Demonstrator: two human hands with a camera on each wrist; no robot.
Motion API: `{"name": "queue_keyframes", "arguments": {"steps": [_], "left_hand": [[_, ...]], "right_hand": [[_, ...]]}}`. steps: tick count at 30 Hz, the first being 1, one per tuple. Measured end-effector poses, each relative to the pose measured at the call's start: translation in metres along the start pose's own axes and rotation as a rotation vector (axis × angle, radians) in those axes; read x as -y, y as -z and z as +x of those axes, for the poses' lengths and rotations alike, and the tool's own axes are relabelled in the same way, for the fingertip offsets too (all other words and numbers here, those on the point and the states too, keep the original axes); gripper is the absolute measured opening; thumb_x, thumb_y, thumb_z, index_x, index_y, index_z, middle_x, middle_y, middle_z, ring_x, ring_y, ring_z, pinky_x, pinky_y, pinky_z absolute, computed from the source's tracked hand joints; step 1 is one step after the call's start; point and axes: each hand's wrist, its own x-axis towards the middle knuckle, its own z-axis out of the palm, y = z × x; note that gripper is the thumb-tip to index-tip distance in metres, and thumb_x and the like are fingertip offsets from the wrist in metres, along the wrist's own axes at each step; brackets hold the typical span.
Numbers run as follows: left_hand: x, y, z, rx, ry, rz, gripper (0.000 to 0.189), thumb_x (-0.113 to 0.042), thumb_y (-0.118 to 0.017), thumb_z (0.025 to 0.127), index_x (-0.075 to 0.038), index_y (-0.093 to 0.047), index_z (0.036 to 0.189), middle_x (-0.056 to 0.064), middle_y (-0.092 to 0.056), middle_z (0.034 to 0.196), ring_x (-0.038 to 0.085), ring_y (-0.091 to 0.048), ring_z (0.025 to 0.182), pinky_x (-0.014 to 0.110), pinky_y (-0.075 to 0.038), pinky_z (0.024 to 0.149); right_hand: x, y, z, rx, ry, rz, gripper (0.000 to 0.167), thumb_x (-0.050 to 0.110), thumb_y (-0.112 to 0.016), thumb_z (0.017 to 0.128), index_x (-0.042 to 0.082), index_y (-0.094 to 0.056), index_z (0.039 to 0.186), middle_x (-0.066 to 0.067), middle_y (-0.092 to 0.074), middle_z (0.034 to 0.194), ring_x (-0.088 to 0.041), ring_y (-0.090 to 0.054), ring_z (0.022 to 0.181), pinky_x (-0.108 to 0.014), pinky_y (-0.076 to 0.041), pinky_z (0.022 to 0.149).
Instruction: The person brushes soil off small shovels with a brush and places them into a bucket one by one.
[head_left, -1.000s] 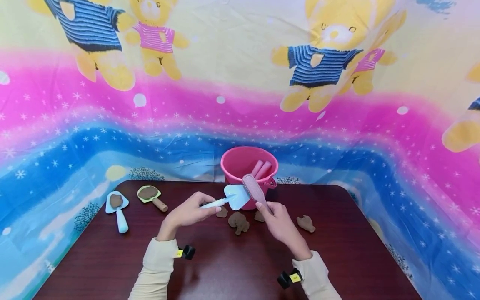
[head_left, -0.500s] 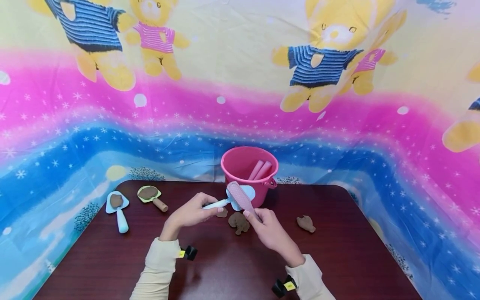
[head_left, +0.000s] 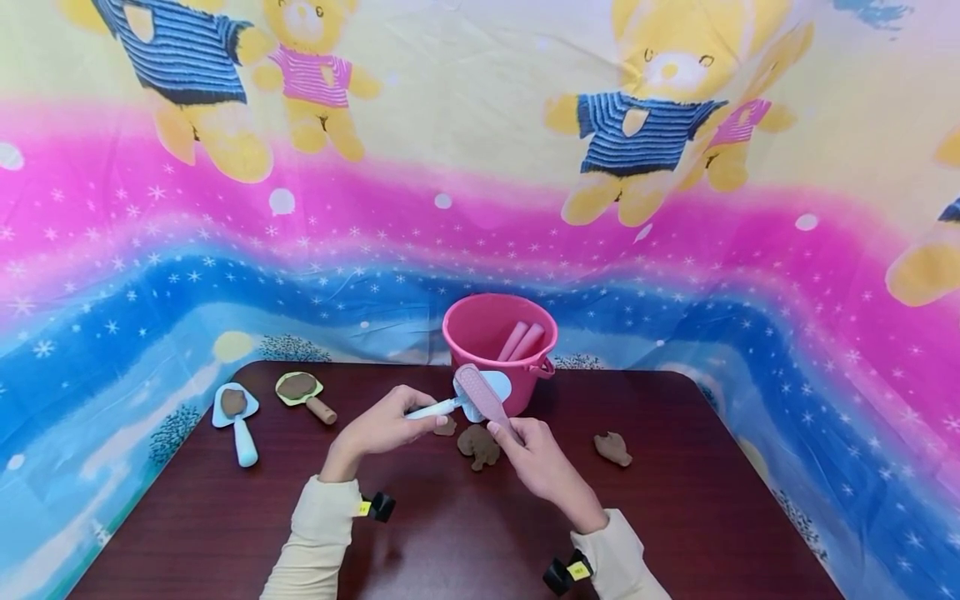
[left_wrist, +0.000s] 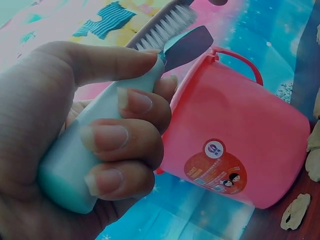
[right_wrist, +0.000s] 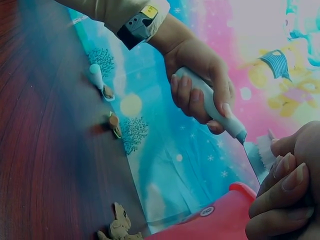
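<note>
My left hand [head_left: 382, 425] grips a small light-blue trowel [head_left: 498, 383] by its handle, fingers wrapped round it in the left wrist view. With my right hand [head_left: 542, 462] I hold a mauve brush [head_left: 480, 392], its head lying across the trowel blade. White bristles [left_wrist: 167, 27] face the blade in the left wrist view. Both tools are held up in front of a pink bucket [head_left: 463, 337]. Just below them on the table lie a brown clay-like lump [head_left: 478, 447] and a smaller piece [head_left: 446, 426], partly hidden by my left hand.
Two pink handles [head_left: 519, 340] stick up inside the bucket. Another brown lump [head_left: 612, 448] lies to the right on the dark table [head_left: 450, 533]. At the left rest a second blue trowel [head_left: 244, 442] and a green-headed tool [head_left: 321, 409], each bearing brown lumps. A bear-print cloth [head_left: 450, 233] surrounds the table.
My right hand has moved left, sliding the brush from the blade's right side across to its handle side. The trowel shifted only slightly. Over the last half second both hands look still.
</note>
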Motion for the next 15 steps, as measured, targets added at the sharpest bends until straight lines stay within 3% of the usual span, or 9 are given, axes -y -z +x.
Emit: {"name": "queue_keyframes", "arguments": {"steps": [15], "left_hand": [[0.0014,0.0021,-0.0012,-0.006,-0.023,-0.012,0.017,-0.020,-0.068,0.098,-0.008,-0.070,0.087,-0.002,-0.044,0.056,0.008,-0.037,0.047,0.023,-0.033,0.046]], "right_hand": [[-0.0071,0.0063,0.0029,-0.043,-0.007,0.013,0.039,0.039,-0.055,0.105,0.012,-0.058,0.076,0.002,-0.039,0.058,-0.008,-0.032,0.048,-0.023,-0.029,0.046]]}}
